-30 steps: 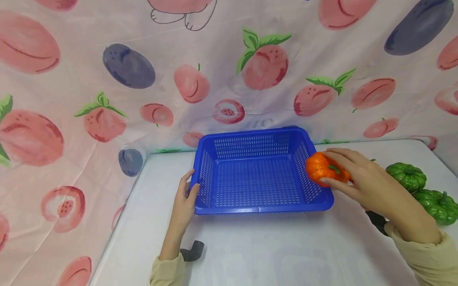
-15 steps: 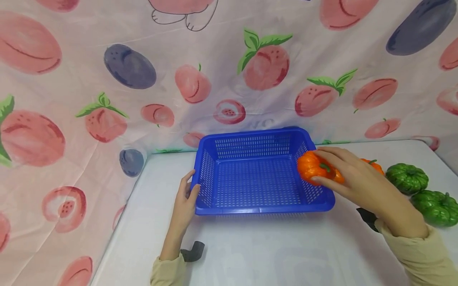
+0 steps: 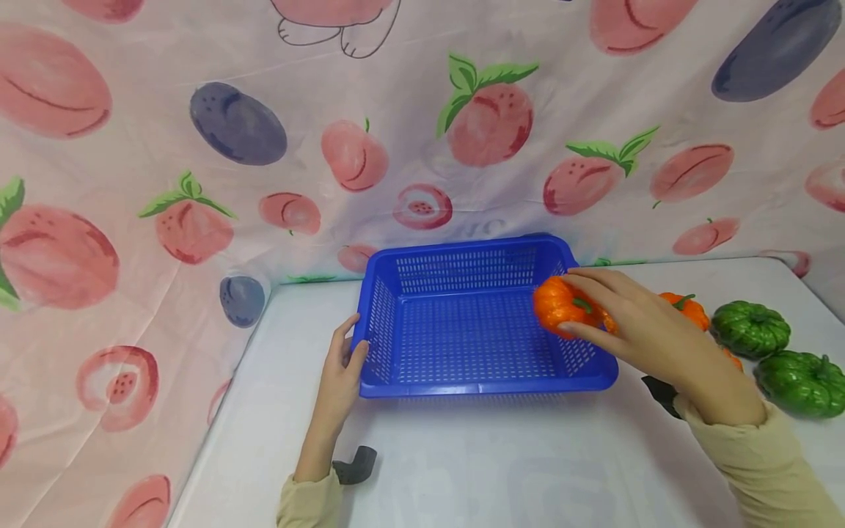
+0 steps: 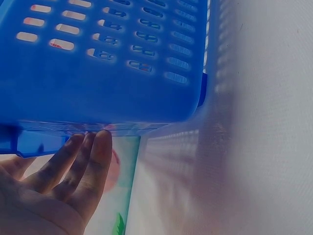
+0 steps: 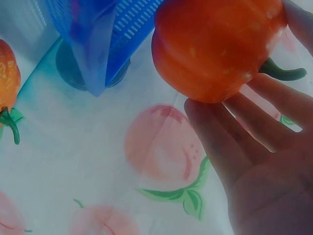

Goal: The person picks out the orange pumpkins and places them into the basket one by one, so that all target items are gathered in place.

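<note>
Right hand: fingers pinch glossy orange lobed vegetable, green-stemmed, over three o'clock of blue rectangular perforated-plastic basket. Left hand: fingers grip its nine-o'clock rim.

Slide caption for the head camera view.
Right hand holds a glossy orange ribbed vegetable over a blue perforated plastic basket, left hand at its left rim.

Sleeves of pale beige cloth are worn on both arms: the left sleeve is seen in front of the blue basket's left end, the right sleeve, creased and broad-cuffed, off its near right corner. At each wrist a dark fitting is worn; the left fitting is elbow-shaped, the right fitting, partly hidden, perhaps angular.
</note>
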Motion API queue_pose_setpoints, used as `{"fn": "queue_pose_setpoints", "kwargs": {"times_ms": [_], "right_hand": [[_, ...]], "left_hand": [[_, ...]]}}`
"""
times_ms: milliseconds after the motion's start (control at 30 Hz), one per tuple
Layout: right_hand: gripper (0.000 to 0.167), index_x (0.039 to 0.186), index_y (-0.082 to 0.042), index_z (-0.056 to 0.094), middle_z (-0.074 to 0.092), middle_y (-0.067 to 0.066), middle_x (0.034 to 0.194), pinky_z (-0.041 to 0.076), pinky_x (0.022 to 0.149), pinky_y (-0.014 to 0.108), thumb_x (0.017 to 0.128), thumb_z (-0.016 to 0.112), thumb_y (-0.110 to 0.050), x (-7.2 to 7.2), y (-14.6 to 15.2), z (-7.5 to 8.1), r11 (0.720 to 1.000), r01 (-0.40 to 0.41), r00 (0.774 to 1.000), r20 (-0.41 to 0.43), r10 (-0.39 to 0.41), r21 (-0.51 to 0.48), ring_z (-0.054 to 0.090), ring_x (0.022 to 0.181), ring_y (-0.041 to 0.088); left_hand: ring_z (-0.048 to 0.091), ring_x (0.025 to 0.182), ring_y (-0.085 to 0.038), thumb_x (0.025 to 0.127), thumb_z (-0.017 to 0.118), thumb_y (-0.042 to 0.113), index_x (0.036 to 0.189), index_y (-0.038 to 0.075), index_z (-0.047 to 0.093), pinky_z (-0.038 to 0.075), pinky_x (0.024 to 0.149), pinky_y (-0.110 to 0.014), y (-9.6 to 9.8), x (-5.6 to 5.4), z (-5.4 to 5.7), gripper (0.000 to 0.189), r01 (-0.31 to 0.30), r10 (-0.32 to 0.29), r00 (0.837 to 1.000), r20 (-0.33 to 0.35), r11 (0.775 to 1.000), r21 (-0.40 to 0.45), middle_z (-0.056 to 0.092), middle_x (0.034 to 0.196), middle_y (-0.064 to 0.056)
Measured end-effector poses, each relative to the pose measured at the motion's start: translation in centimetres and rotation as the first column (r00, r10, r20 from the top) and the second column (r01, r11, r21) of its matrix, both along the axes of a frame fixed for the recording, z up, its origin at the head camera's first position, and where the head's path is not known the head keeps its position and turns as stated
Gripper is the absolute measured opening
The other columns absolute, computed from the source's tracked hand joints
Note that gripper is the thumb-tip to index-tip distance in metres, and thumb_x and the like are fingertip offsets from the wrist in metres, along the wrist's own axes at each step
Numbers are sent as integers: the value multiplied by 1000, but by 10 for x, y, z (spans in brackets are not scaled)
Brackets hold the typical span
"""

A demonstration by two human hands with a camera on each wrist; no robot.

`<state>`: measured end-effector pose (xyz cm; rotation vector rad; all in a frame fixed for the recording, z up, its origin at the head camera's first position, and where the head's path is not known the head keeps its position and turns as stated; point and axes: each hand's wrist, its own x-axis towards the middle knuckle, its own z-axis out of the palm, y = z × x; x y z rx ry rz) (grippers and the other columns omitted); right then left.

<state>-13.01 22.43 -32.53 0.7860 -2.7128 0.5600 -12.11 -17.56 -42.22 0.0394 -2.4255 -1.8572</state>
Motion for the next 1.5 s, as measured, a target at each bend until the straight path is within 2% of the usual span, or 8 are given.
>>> {"fn": "queue_pose_setpoints", "kwargs": {"times_ms": [133, 367, 633, 1067, 1500], "right_hand": [[65, 139, -6, 55, 54, 17, 138, 44, 98, 59, 84, 80, -31, -3, -4, 1, 1000, -12, 1000, -17, 12, 6, 53, 125, 39], [64, 140, -7, 54, 53, 17, 140, 43, 100, 60, 86, 77, -34, -7, -9, 2, 1000, -17, 1000, 22, 16, 9, 51, 127, 39], [63, 138, -5, 55, 54, 18, 138, 45, 97, 60, 87, 77, -34, -11, -18, 3, 999, -35, 999, 11, 35, 38, 53, 125, 41], [60, 138, -5, 56, 53, 19, 139, 44, 99, 59, 89, 74, -35, -21, -32, 4, 996, -60, 997, 47, 57, 61, 52, 127, 40], [59, 137, -2, 56, 54, 17, 138, 46, 99, 55, 91, 73, -34, -31, -46, 6, 992, -116, 993, 41, 113, 55, 52, 127, 36]], "left_hand": [[57, 120, -39, 106, 46, 19, 154, 18, 33, 42, 101, -54, 0, 0, 0, 49, 0, 0, 1000, 3, 1000, -1, 56, 134, -26], [57, 119, -39, 106, 46, 20, 154, 16, 33, 43, 100, -53, -1, 0, 0, 49, 4, -4, 1000, -9, 1000, 3, 56, 133, -27], [57, 120, -39, 106, 46, 20, 154, 17, 33, 42, 102, -54, -1, 1, -1, 49, 7, -7, 1000, -7, 1000, 1, 55, 135, -26], [57, 121, -39, 106, 46, 20, 154, 17, 33, 41, 102, -54, -1, 1, -2, 49, 8, -8, 1000, -12, 1000, 3, 55, 134, -26], [58, 117, -37, 106, 46, 20, 153, 16, 34, 44, 98, -48, 0, 0, -2, 49, 0, 0, 1000, -15, 1000, -5, 57, 131, -26]]}}
